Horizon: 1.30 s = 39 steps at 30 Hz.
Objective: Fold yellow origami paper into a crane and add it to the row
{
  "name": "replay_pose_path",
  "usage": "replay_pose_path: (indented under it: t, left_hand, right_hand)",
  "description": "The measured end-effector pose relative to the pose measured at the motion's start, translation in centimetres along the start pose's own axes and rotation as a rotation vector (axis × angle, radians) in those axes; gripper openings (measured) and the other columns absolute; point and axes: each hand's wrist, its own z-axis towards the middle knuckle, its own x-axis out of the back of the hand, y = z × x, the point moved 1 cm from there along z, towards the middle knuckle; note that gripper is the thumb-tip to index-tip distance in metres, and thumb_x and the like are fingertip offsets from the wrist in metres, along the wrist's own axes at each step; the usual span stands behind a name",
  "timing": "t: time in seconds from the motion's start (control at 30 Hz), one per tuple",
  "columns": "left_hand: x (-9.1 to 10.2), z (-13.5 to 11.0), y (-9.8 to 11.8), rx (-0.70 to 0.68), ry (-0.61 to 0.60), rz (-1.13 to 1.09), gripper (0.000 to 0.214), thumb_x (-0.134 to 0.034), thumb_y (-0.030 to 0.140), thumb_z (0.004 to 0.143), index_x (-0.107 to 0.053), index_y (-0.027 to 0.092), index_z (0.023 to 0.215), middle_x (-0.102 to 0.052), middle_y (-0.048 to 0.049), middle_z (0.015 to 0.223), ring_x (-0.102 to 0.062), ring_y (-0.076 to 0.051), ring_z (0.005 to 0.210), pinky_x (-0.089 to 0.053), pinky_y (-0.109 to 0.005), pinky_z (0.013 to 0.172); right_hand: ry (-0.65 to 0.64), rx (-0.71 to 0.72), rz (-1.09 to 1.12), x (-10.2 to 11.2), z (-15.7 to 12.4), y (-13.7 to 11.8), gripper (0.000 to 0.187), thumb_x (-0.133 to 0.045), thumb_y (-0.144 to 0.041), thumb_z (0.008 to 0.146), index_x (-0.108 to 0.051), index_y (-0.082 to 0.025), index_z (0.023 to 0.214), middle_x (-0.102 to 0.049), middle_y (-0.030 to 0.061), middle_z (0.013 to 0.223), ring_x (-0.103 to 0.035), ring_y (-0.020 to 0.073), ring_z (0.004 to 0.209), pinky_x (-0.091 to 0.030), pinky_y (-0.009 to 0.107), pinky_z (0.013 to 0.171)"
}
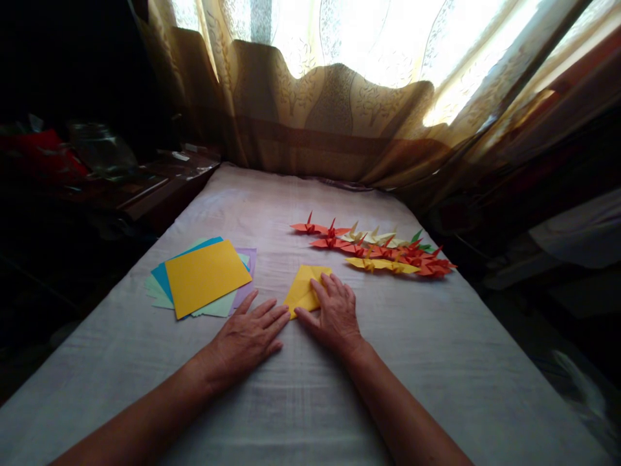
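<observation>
A partly folded sheet of yellow origami paper [305, 289] lies flat on the white cloth. My right hand [336, 312] rests over its right side, fingers stretched out and pressing on the paper, covering part of it. At the paper's lower left corner, my left hand [253, 330] lies flat with its fingers spread, the fingertips touching or very near the edge. Left of the hands is a loose stack of coloured sheets, with a yellow-orange sheet [207, 277] on top and blue, pale green and purple ones showing beneath.
Several folded paper cranes stand in rows at the right: red cranes [361, 248], yellow cranes [383, 265], cream ones and a green one. Beyond the cloth's left edge, a dark side table [167, 171] holds a glass jar [104, 150]. A curtain [310, 123] hangs behind.
</observation>
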Motion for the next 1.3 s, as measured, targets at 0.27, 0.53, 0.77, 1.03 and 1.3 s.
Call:
replay_pose_path:
  t: [0.27,0.53,0.77,1.03,1.3]
  left_hand:
    - [0.2,0.0,0.0,0.000,-0.055,0.011,0.044,-0.041,0.047,0.102,-0.054,0.026,0.137,-0.061,-0.0028,0.138,-0.051,-0.023,0.130,-0.005,-0.046,0.119]
    - [0.6,0.2,0.1,0.013,-0.087,0.009,0.042,-0.041,0.046,0.102,-0.054,0.027,0.137,-0.059,-0.0022,0.140,-0.050,-0.022,0.131,-0.006,-0.046,0.119]
    - [0.3,0.1,0.2,0.007,-0.054,0.015,0.042,-0.041,0.045,0.102,-0.054,0.026,0.137,-0.060,-0.0021,0.139,-0.050,-0.022,0.130,-0.003,-0.045,0.119]
    - [1.0,-1.1,-0.4,-0.048,-0.032,-0.008,0.043,-0.044,0.047,0.100,-0.055,0.026,0.136,-0.062,-0.0012,0.136,-0.051,-0.023,0.130,0.000,-0.045,0.120]
    - [2.3,-3.4,-1.2,-0.044,0.022,-0.003,0.039,-0.045,0.048,0.100,-0.059,0.029,0.131,-0.067,0.0017,0.129,-0.053,-0.022,0.127,-0.002,-0.043,0.120]
  right_hand:
    - [-0.139,-0.114,-0.052,0.0,0.3,0.2,0.084,-0.068,-0.058,0.076,-0.044,-0.017,0.145,-0.039,0.0205,0.153,-0.032,0.0380,0.141,-0.023,0.057,0.111]
    - [-0.172,-0.354,-0.167,1.6,1.1,5.9,0.067,-0.060,-0.044,0.087,-0.044,-0.018,0.146,-0.042,0.0184,0.151,-0.036,0.0357,0.140,-0.029,0.056,0.110]
    - [-0.050,0.139,-0.003,1.2,0.5,2.1,0.049,-0.042,-0.032,0.098,-0.049,-0.014,0.143,-0.045,0.0144,0.151,-0.036,0.0262,0.143,-0.030,0.044,0.115]
    - [-0.497,0.251,0.077,1.1,-0.3,-1.0,0.062,-0.044,-0.047,0.099,-0.034,-0.017,0.152,-0.027,0.0108,0.159,-0.022,0.0259,0.149,-0.017,0.052,0.121]
    - [-0.558,0.222,0.069,1.5,0.0,-1.1,0.065,-0.044,-0.049,0.099,-0.030,-0.018,0.154,-0.023,0.0090,0.160,-0.019,0.0251,0.150,-0.014,0.051,0.122]
